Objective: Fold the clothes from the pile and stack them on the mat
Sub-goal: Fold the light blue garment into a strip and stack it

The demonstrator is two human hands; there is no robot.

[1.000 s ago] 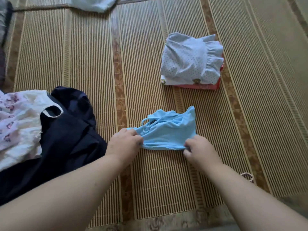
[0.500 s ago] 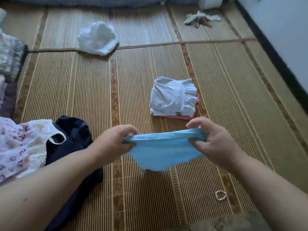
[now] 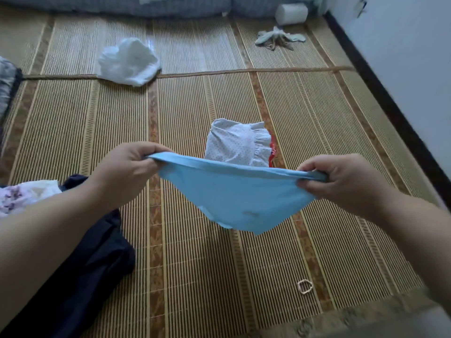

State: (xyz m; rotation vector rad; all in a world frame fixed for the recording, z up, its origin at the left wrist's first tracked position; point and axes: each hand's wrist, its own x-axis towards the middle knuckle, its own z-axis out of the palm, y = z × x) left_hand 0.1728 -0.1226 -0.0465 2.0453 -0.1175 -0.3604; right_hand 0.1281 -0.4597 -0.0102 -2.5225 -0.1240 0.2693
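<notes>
A light blue garment (image 3: 240,198) hangs in the air above the bamboo mat (image 3: 200,264), stretched between both hands. My left hand (image 3: 129,167) grips its left end and my right hand (image 3: 341,179) grips its right end. Just beyond it on the mat lies the folded stack: a white dotted garment with a ruffle (image 3: 238,143) on top of a red piece (image 3: 272,152). The pile sits at the lower left, with a dark navy garment (image 3: 80,276) and a white floral garment (image 3: 22,195) partly hidden by my left forearm.
A crumpled white cloth (image 3: 128,61) lies far left on the mat. A greyish rag (image 3: 278,39) and a white roll (image 3: 291,13) are at the far right. A rubber band (image 3: 305,286) lies near the front. A wall with dark skirting (image 3: 390,111) runs along the right.
The blue garment was lying on the mat with both hands at its near edge. Both hands have lifted it into the air and spread it wider apart; the view tilted up.
</notes>
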